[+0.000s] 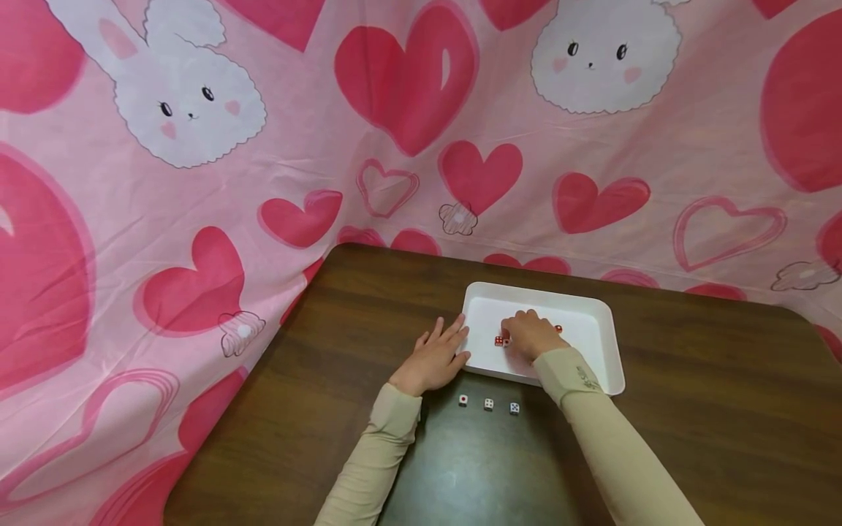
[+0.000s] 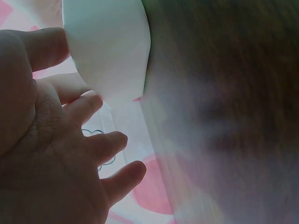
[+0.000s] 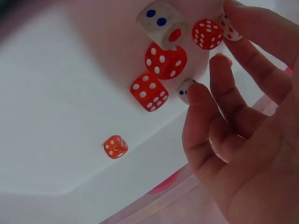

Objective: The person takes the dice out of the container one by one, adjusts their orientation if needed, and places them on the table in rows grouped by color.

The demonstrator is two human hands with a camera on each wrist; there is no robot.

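In the head view my left hand [image 1: 430, 363] rests on the left side of a white tray [image 1: 595, 310], its fingers spread and fairly straight. The tray's white wall [image 2: 110, 51] meets that hand's fingers in the left wrist view. Inside the tray is my right hand [image 1: 531, 334]. Its thumb and forefinger pinch a white die [image 3: 230, 29], partly hidden by the fingers. Close by lie red dice [image 3: 149, 92] and white dice [image 3: 161, 23]. One white die [image 3: 186, 91] is half covered by a fingertip. A red die [image 3: 115, 147] lies apart from the cluster.
Three white dice stand in a spaced row before the tray: a left one [image 1: 463, 400], a middle one [image 1: 489, 404] and a right one [image 1: 514, 408]. All are on a dark wooden table [image 1: 691, 409]. Pink heart-patterned cloth [image 1: 395, 183] hangs behind and left of it.
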